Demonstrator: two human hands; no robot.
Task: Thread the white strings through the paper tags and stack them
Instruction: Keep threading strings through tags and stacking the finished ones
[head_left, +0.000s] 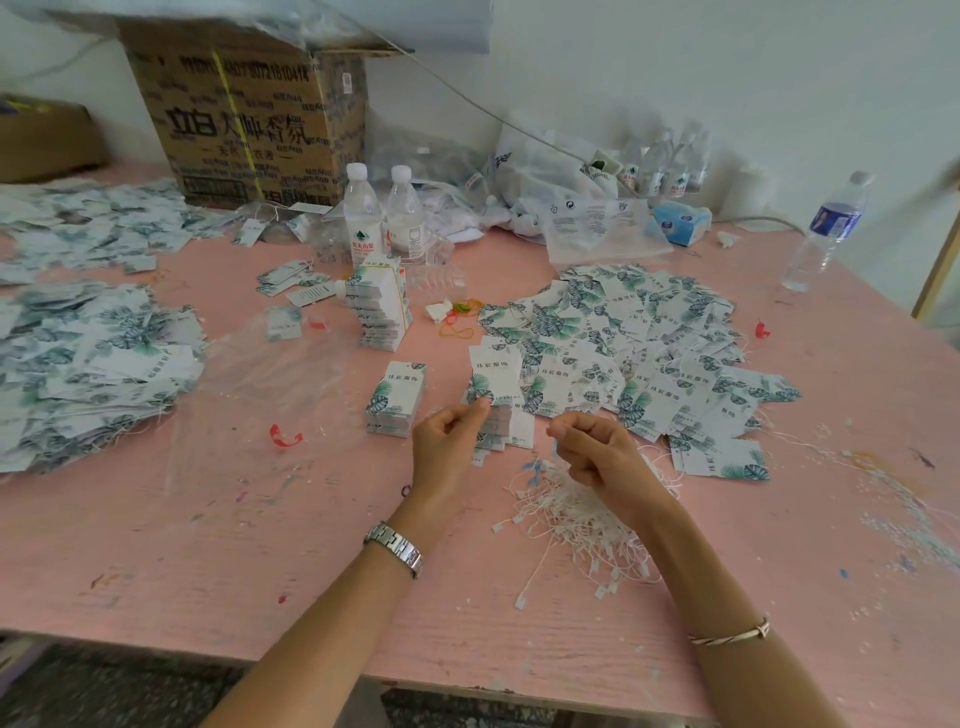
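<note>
Two hands work over a pink desk (260, 545) strewn with leaf-printed paper tags.
The left hand (449, 449) pinches one paper tag (493, 376) by its near edge, above a low stack of tags (501, 436); another neat stack (397, 400) sits just to the left. The right hand (597, 454) has its fingers curled and tips pressed together, but I cannot tell whether a string lies between them. A tangle of white strings (566, 519) lies under the right wrist, and loose tags (623, 338) spread to the far right.
</note>
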